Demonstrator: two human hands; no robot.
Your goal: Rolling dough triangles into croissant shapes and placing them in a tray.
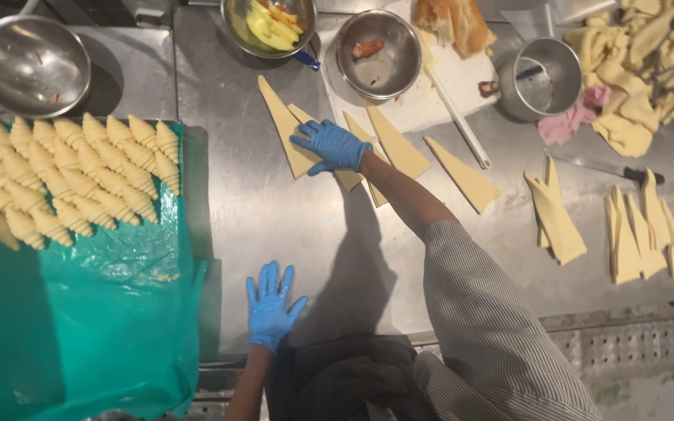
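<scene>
My right hand [331, 145] lies flat, fingers spread, on a dough triangle [286, 129] towards the steel counter's [259, 210] far edge, more triangles fanned beside it. My left hand [271, 306] rests open, fingers apart, on bare counter at the near edge, touching no dough. At the counter's left end, rolled croissants [64, 175] sit in rows on a green plastic sheet [87, 312].

Rolled croissants [64, 175] on sheet [79, 327] left; dough triangles [384, 148] centre counter; bowls [377, 53] behind; more triangles [649, 230] right.
</scene>
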